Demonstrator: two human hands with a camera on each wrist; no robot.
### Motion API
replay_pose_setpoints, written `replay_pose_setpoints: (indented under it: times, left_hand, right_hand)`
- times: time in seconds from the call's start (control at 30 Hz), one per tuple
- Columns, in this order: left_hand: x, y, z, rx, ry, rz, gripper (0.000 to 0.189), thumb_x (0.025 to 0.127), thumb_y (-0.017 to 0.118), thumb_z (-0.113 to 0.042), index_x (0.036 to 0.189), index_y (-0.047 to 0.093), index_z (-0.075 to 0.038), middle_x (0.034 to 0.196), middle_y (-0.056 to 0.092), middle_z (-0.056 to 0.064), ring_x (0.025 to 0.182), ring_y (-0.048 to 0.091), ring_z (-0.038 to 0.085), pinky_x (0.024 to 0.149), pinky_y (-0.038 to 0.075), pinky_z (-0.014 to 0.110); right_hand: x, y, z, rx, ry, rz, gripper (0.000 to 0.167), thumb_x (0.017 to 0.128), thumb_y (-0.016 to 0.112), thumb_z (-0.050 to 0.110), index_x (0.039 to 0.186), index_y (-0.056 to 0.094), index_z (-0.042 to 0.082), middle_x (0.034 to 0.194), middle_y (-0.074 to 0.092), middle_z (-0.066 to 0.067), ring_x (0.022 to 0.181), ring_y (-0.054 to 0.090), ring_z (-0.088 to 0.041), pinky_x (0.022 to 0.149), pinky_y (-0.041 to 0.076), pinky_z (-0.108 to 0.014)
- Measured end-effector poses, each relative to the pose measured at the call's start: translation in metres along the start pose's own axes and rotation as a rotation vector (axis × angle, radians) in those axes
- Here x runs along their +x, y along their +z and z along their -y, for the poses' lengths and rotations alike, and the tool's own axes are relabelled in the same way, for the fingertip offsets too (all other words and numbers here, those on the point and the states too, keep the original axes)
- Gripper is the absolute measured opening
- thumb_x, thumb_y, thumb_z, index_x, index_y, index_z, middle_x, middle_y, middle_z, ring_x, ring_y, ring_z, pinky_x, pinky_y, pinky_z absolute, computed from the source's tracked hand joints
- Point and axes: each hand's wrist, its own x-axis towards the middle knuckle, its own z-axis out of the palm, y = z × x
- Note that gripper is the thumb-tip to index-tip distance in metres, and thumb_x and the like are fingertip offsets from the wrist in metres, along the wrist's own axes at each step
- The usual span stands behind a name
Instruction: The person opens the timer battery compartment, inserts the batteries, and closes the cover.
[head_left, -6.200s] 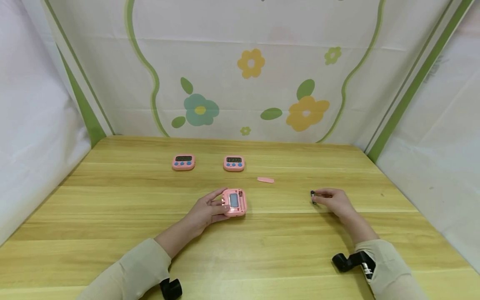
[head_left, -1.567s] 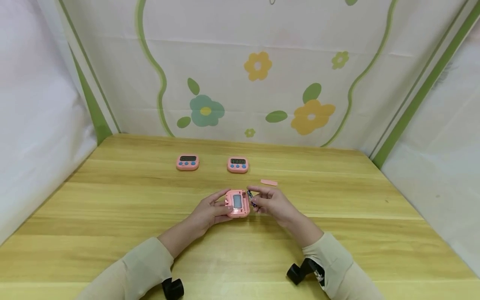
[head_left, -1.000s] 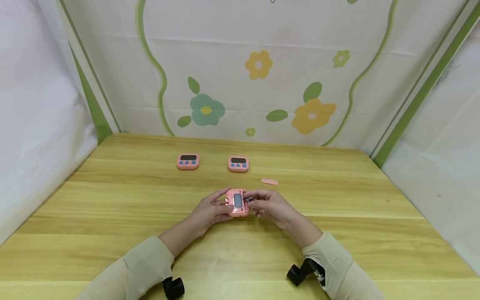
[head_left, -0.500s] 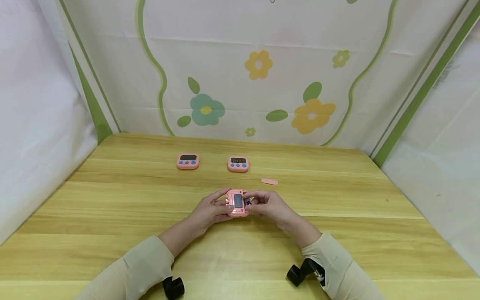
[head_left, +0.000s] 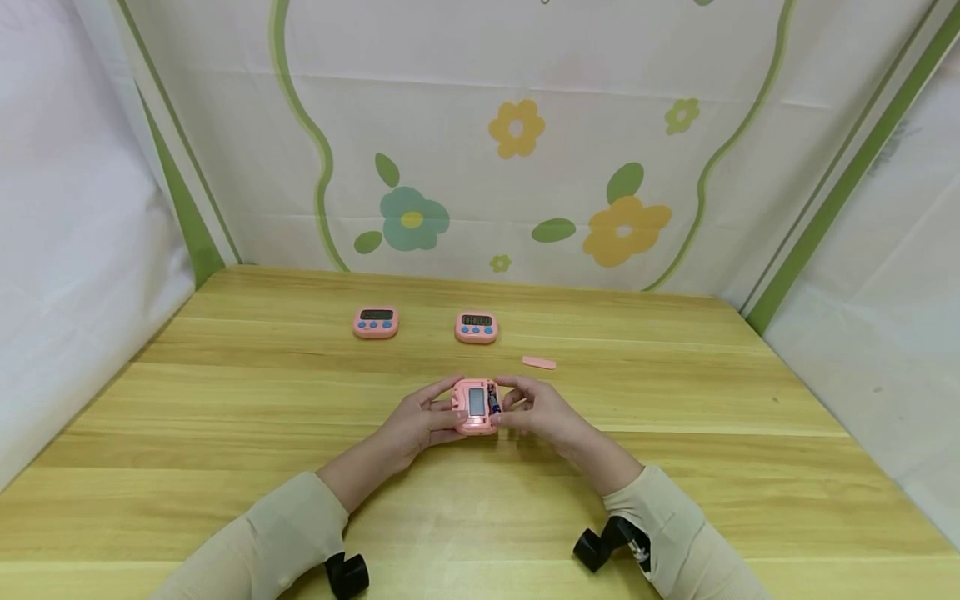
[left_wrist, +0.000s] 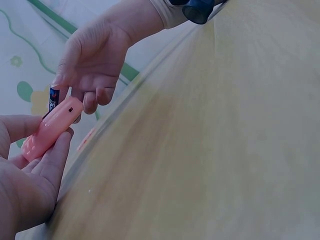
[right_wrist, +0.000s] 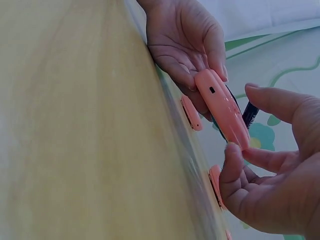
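My left hand [head_left: 408, 429] grips a pink digital timer [head_left: 458, 400], its back turned up and its battery slot open along the right side. In that slot sits a small dark battery [head_left: 494, 400], with one end sticking up out of the case in both wrist views. My right hand [head_left: 543, 410] has its thumb at the raised end of the battery [left_wrist: 53, 97], and its other fingers are at the far edge of the timer [right_wrist: 220, 105]. Farther back on the table lies a slim pink battery cover [head_left: 539, 363].
Two more pink timers with blue buttons, a left one [head_left: 377, 322] and a middle one [head_left: 476, 327], lie face up toward the back of the wooden table [head_left: 225, 400]. A white flowered curtain [head_left: 450, 83] stands behind it.
My right hand has brought the battery leftward from the table's right side to the timer. The battery has gone from beside the case into its slot. My left hand keeps its grip.
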Motion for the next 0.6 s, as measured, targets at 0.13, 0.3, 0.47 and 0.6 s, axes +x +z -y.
replay_pose_setpoints:
  times: [0.13, 0.3, 0.47, 0.6]
  left_hand:
    - [0.001, -0.0011, 0.0008, 0.004, -0.001, 0.021, 0.062, 0.08, 0.057, 0.001, 0.135, 0.028, -0.005, 0.113, 0.048, 0.026, 0.088, 0.057, 0.025, 0.077, 0.047, 0.036]
    - [0.0016, -0.0018, 0.001, 0.002, -0.003, 0.033, 0.062, 0.081, 0.057, 0.0, 0.135, 0.028, -0.005, 0.111, 0.049, 0.025, 0.086, 0.057, 0.024, 0.077, 0.047, 0.036]
    - [0.0021, -0.0027, 0.0018, -0.005, -0.002, 0.037, 0.062, 0.08, 0.057, 0.001, 0.135, 0.028, -0.006, 0.108, 0.051, 0.023, 0.085, 0.057, 0.023, 0.077, 0.047, 0.037]
    - [0.0022, -0.0027, 0.0021, -0.006, -0.004, 0.039, 0.062, 0.08, 0.058, 0.001, 0.135, 0.028, -0.007, 0.107, 0.052, 0.022, 0.086, 0.057, 0.024, 0.077, 0.047, 0.037]
  right_hand:
    - [-0.0001, -0.0006, -0.0016, 0.044, 0.014, 0.04, 0.062, 0.074, 0.066, 0.006, 0.128, 0.036, -0.001, 0.098, 0.049, -0.017, 0.075, 0.053, -0.019, 0.059, 0.046, -0.029]
    - [0.0002, -0.0011, -0.003, 0.117, 0.022, 0.075, 0.065, 0.073, 0.066, 0.003, 0.129, 0.033, -0.001, 0.094, 0.055, -0.017, 0.074, 0.055, -0.02, 0.064, 0.049, -0.033]
    - [-0.0002, -0.0009, -0.0055, 0.183, 0.015, 0.105, 0.066, 0.072, 0.064, 0.0, 0.13, 0.031, -0.001, 0.089, 0.057, -0.015, 0.071, 0.057, -0.02, 0.065, 0.049, -0.034]
    - [-0.0006, -0.0001, -0.0078, 0.229, 0.004, 0.121, 0.066, 0.072, 0.061, -0.005, 0.13, 0.031, 0.0, 0.087, 0.058, -0.016, 0.071, 0.057, -0.023, 0.066, 0.05, -0.037]
